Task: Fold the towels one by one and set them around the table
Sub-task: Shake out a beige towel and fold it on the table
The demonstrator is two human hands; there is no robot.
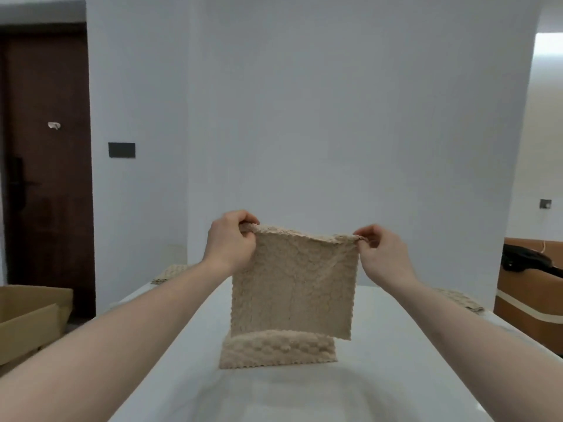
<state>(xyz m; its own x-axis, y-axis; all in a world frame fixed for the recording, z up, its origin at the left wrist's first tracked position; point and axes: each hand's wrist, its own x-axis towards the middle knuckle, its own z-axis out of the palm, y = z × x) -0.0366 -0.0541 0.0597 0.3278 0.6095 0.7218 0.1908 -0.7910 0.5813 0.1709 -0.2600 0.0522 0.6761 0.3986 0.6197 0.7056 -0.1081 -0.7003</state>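
Hands hold a beige, nubby-textured square towel (292, 281) up in the air above the long white table (396, 376), its lower edge hanging just over the stack of matching beige towels (277, 350) that lies on the tabletop in the middle. The left hand (230, 240) is pinched shut on the towel's upper left corner, with the cloth bunched under its fingers, and the right hand (382, 252) grips the upper right corner between thumb and fingertips, so the top edge runs taut between them and the cloth hangs flat facing the camera. At the table's far left corner lies another beige towel (169, 272), and one more beige towel (457, 300) sits at the right edge, partly hidden by the right forearm. Left of the table stands an open brown cardboard box (27, 318) near a dark wooden door (45, 166).
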